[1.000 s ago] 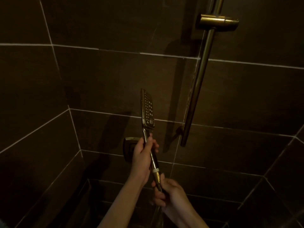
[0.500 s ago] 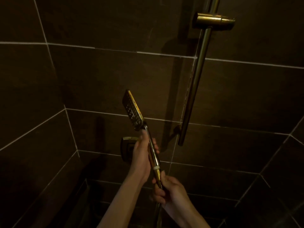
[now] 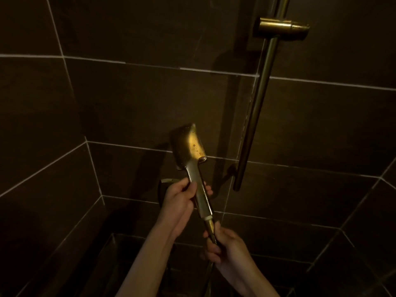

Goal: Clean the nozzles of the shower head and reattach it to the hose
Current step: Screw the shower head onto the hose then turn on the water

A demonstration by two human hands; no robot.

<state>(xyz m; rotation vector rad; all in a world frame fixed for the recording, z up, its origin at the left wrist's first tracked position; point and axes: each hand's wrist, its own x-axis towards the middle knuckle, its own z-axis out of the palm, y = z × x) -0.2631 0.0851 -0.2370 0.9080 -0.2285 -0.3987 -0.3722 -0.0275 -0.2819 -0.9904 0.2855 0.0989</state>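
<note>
— Where's the shower head [image 3: 189, 144] right now?

— Up in front of the dark tiled wall [image 3: 128, 99], just above the fingers of the left hand [image 3: 180, 202]. Its smooth brass back faces us, wet with droplets, so the nozzle side is turned away and I can't see it.

— And how is it held?

— The left hand's fingers are curled round the upper part of the handle [image 3: 200, 196], thumb laid along it. The handle slants down and to the right from there.

— The other hand?

— The right hand [image 3: 225, 251] sits just below, its fingers wrapped round the hose [image 3: 211, 273] where the hose nut [image 3: 210, 227] meets the foot of the handle. The hose drops out of sight beneath those fingers.

— Is the joint tight?

— Can't tell; it's dim, and the fingers cover part of it.

— Anything else nearby?

— A brass slide rail [image 3: 257, 108] stands up and to the right of both hands, well apart from them, with its holder [image 3: 280, 28] high on it. A wall fitting [image 3: 165, 183] peeks out just behind the left fingers.
</note>
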